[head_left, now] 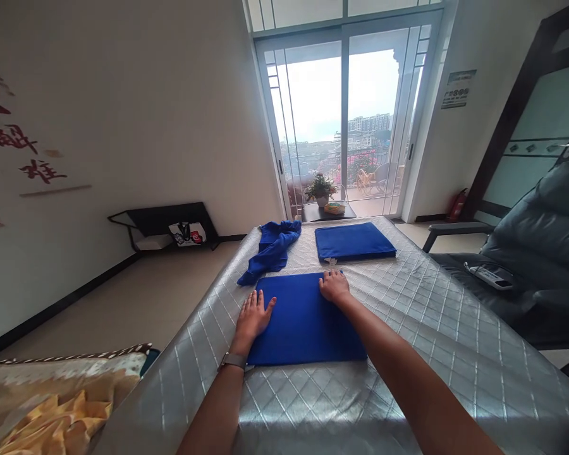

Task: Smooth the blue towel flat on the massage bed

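Blue cloth lies under our left hand, fingers spread, and right hand, fingers bent, grip unclear to us.

1. Rectangular blue fabric piece lies flat and largely smooth, its visible edges straight.
2. It rests on the silver diamond-quilted cover, near edge running left to right.

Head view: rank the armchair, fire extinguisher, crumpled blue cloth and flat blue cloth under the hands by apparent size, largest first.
1. Armchair
2. Flat blue cloth
3. Crumpled blue cloth
4. Fire extinguisher
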